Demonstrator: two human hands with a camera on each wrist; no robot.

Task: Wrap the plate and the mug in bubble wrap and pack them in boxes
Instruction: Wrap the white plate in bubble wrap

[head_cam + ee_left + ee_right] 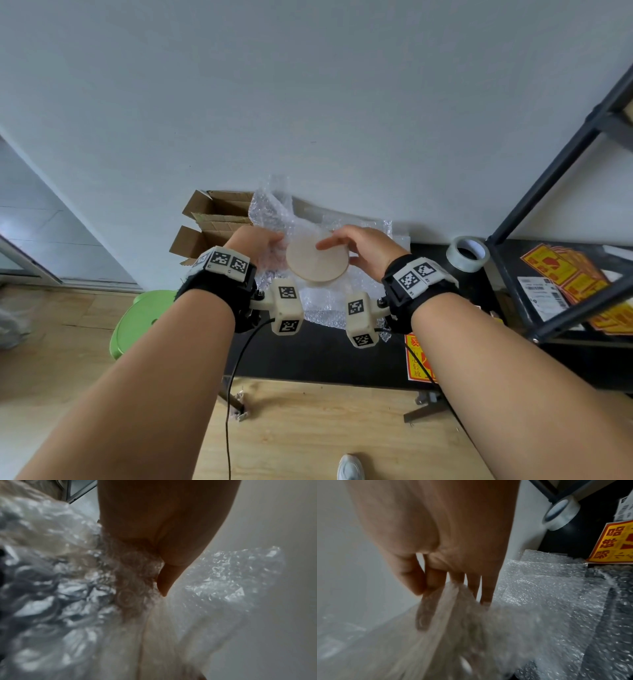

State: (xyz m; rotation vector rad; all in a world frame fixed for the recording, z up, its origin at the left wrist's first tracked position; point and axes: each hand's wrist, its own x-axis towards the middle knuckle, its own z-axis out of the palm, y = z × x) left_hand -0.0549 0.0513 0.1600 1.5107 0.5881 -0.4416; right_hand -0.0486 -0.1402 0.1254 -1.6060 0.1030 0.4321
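Plate-wrapping step: left hand (255, 241) and right hand (363, 248) grip the plate (317, 258) over the bubble wrap (329, 301); next move likely calls for folding wrap over it.

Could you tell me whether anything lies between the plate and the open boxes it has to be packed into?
Only the bubble wrap. Both hands, left hand and right hand, hold the plate above the table, and a raised fold of wrap stands between it and the open cardboard boxes at the far left. Nothing else visible blocks that path.
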